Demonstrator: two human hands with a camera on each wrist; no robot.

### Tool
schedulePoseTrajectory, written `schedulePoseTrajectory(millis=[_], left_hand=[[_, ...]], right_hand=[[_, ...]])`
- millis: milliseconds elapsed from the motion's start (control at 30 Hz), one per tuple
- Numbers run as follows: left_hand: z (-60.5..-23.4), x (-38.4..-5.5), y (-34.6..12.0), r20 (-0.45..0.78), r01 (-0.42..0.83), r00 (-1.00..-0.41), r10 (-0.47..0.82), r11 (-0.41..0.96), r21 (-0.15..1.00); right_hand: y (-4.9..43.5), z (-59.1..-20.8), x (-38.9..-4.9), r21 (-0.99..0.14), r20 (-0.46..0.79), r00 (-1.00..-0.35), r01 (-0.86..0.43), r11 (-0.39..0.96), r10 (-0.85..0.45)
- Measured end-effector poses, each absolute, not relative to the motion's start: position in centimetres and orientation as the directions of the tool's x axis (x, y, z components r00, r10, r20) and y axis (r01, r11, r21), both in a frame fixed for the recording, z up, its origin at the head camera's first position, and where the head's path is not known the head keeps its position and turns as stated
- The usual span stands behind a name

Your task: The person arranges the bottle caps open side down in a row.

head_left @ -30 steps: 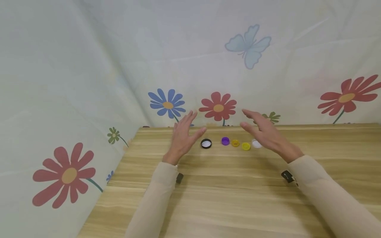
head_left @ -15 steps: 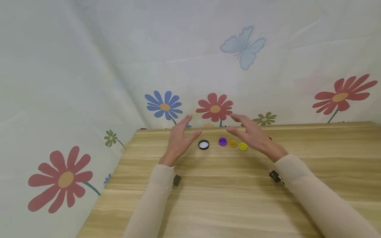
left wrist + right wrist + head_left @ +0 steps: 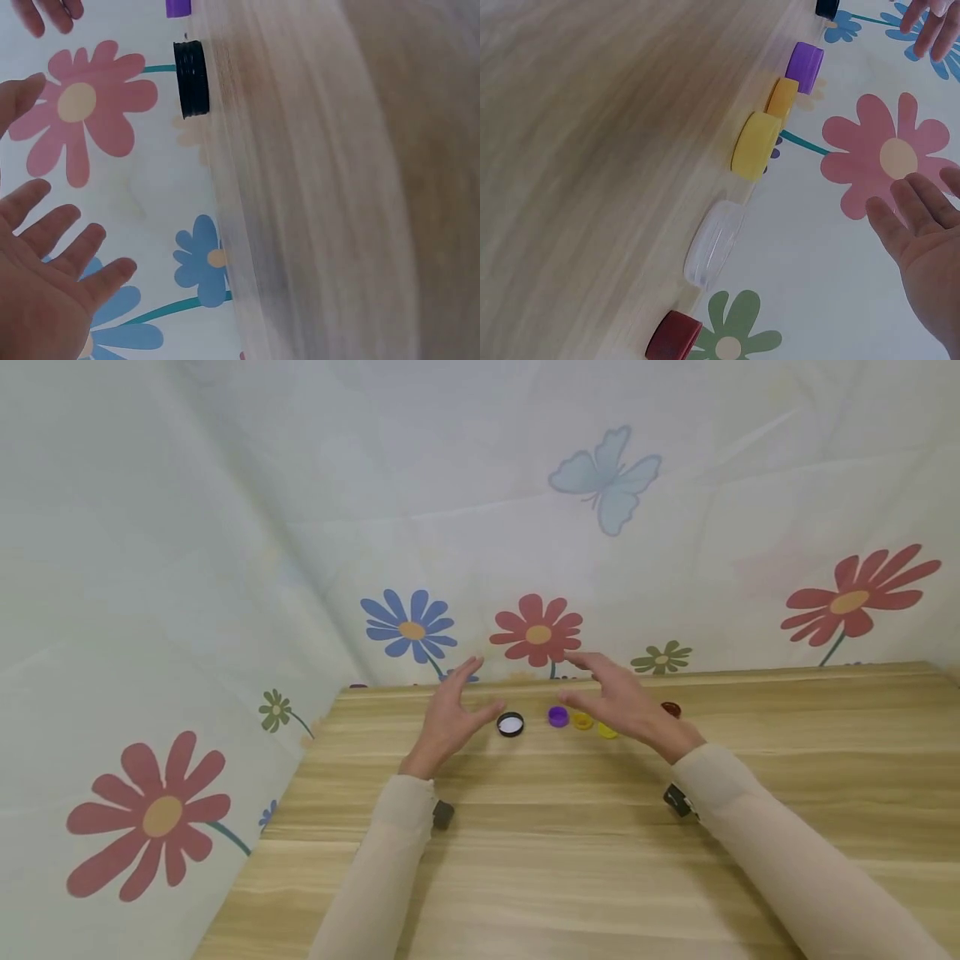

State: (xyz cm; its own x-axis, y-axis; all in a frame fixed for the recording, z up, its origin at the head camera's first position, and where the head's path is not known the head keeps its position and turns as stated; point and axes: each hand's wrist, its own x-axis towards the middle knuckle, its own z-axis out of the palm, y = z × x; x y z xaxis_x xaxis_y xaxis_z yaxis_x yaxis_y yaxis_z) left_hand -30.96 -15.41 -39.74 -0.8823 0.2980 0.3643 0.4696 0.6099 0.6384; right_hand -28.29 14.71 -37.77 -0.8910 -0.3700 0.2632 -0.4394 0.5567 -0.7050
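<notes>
My left hand [image 3: 447,720] hovers above the table, fingers spread, just left of a black round cap [image 3: 511,735] with a white inside. To the right, my other hand [image 3: 628,708] hangs in the air with fingers extended and nothing held. Beneath and beside it lie a purple cap [image 3: 558,717], an orange cap [image 3: 582,722] and a partly covered yellow cap [image 3: 608,732]. A dark red cap [image 3: 671,710] shows beyond the right wrist. The clear cap [image 3: 714,244] appears only in the right wrist view; from the head it is hidden behind the right hand.
The caps stand in a loose row near the back edge of the wood-grain table [image 3: 525,877]. Behind and to the left hangs a pale cloth [image 3: 450,468] printed with flowers and a butterfly. Each wrist carries a small dark camera.
My right hand has moved left, now covering the clear cap and part of the yellow one and uncovering the dark red cap. My left hand stays near the black cap; the view shifts slightly.
</notes>
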Motion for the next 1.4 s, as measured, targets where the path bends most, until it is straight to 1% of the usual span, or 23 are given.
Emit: schedulePoseTrajectory(millis=[333, 767, 900, 1067, 1233, 1400], left_hand=[[-40.2, -31.3, -15.6, 0.349, 0.460, -0.888, 0.299, 0.573, 0.679], [-41.0, -31.7, -15.8, 0.306, 0.430, -0.899, 0.313, 0.501, 0.751], [-41.0, -31.7, -15.8, 0.283, 0.419, -0.902, 0.325, 0.503, 0.756], [-41.1, -31.7, -15.8, 0.237, 0.403, -0.906, 0.350, 0.551, 0.730], [-41.2, -31.7, -15.7, 0.191, 0.373, -0.916, 0.354, 0.571, 0.731], [-41.5, -31.9, -15.6, 0.170, 0.375, -0.911, 0.376, 0.582, 0.722]], right_hand=[[12.7, -38.5, -29.4, -0.674, 0.231, -0.889, -0.440, 0.594, -0.396], [10.6, -38.8, -30.2, -0.609, 0.282, -0.831, -0.541, 0.580, -0.479], [10.0, -38.8, -30.6, -0.594, 0.286, -0.816, -0.562, 0.575, -0.502], [9.4, -39.0, -31.0, -0.583, 0.248, -0.811, -0.561, 0.587, -0.530], [9.0, -39.0, -31.3, -0.541, 0.186, -0.816, -0.550, 0.636, -0.547], [8.9, -39.3, -31.6, -0.548, 0.134, -0.823, -0.525, 0.651, -0.551]])
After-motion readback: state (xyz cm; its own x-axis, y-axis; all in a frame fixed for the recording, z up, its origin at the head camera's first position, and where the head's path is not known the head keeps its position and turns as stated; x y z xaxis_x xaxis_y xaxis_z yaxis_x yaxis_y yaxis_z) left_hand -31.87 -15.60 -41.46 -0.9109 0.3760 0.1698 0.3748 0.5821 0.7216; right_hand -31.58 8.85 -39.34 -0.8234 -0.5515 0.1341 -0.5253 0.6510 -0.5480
